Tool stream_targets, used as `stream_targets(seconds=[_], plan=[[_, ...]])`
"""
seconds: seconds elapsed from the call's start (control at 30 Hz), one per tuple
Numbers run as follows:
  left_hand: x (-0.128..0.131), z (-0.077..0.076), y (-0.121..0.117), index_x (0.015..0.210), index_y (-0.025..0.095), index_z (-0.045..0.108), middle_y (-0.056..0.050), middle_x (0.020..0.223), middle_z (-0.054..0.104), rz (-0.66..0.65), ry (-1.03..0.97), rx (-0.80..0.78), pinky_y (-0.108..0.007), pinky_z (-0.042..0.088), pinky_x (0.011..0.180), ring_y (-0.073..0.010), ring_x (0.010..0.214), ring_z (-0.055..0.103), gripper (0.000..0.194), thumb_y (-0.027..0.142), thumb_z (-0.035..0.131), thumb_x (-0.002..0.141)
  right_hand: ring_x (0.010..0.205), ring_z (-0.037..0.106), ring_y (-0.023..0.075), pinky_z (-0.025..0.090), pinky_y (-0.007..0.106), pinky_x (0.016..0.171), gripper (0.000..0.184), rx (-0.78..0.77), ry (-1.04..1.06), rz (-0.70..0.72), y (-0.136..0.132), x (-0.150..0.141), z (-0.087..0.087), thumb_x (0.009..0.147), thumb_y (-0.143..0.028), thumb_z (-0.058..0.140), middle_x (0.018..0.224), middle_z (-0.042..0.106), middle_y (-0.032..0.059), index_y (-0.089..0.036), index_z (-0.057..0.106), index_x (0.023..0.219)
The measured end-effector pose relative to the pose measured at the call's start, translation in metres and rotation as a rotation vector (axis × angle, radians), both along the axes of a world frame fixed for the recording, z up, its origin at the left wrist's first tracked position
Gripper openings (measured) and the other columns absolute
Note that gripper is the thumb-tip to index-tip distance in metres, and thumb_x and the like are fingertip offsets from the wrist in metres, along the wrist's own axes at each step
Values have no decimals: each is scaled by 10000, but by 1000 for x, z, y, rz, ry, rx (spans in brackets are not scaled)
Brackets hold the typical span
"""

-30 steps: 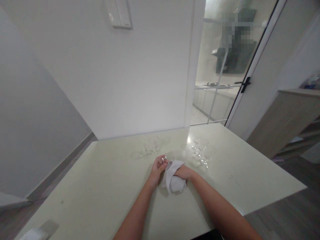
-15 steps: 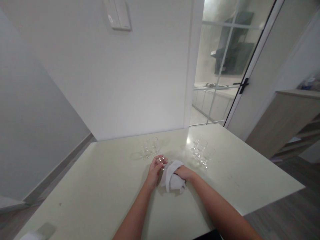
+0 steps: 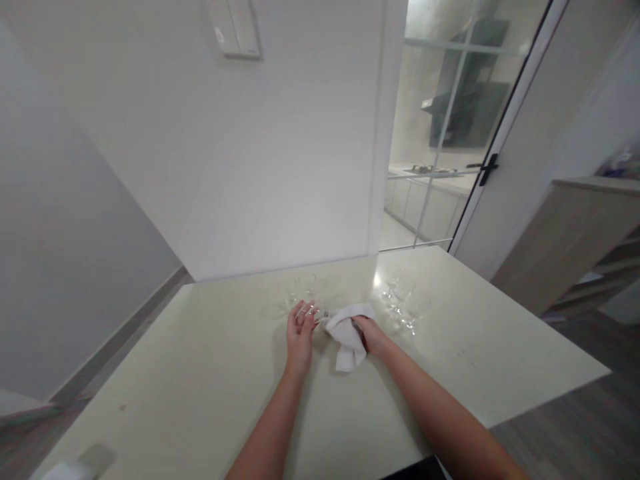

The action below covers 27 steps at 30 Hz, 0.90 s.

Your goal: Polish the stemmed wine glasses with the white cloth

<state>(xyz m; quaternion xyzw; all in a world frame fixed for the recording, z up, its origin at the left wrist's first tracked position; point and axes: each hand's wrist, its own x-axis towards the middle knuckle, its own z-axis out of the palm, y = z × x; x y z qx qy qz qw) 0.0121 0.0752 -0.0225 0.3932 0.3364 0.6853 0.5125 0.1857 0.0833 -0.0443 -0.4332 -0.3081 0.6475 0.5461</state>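
Note:
My left hand [image 3: 300,333] is closed around one end of a clear glass [image 3: 320,317], which lies tilted sideways between my hands. A white cloth [image 3: 349,333] covers the other end of it, so its full shape is hidden. Gripping the cloth, my right hand [image 3: 371,335] presses it against the glass, and a loose corner hangs down towards the table. Just beyond my left hand stand a few clear glasses [image 3: 303,287]. A second group of several clear glasses [image 3: 400,303] is on the right, past my right hand.
The pale, glossy table [image 3: 210,373] meets a white wall [image 3: 280,167] at the back. A white object [image 3: 67,472] shows at its near left corner. To the right are a glazed door [image 3: 435,120] and a wooden shelf unit [image 3: 575,240].
My left hand has shifted left and slightly away with the glass. The cloth has moved off my right hand's back and opened out, with its corner hanging down.

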Motion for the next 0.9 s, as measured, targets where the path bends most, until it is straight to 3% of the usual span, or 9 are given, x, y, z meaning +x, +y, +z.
stream_targets(seconds=[0.13,0.33,0.53,0.77,0.9], plan=[[2,-2,-3,1290,271,443,-122,1290,554,39,236,155,-314,524,827,-193,1017,645,583,355,715,782,958,666,247,506,348,857,273,57,-108,19,0,-1,-4,624,-319,665,927,743,61,-181,699,857],[9,-7,-16,1387,283,321,-145,1277,557,-82,452,277,-309,548,752,-189,936,670,713,308,709,789,981,658,243,486,359,906,280,125,-341,113,-3,3,-4,661,-292,594,978,734,54,-196,724,890],[8,-5,-21,1348,244,369,-125,1171,622,-100,520,245,-296,533,734,-196,920,658,706,288,742,750,1014,641,248,481,349,912,260,213,-501,162,-8,5,8,687,-259,558,994,731,41,-218,728,879],[8,1,-22,1290,226,457,-98,1076,665,-69,450,178,-274,494,711,-196,885,642,683,304,778,692,1021,631,236,464,357,945,298,324,-558,216,-8,3,9,709,-266,574,1035,717,34,-221,718,965],[9,2,-23,1318,225,429,-81,1036,662,-35,526,205,-260,490,695,-184,871,635,694,303,758,711,1055,620,229,442,349,977,303,349,-595,205,-9,2,8,713,-251,567,1058,709,30,-226,715,976]])
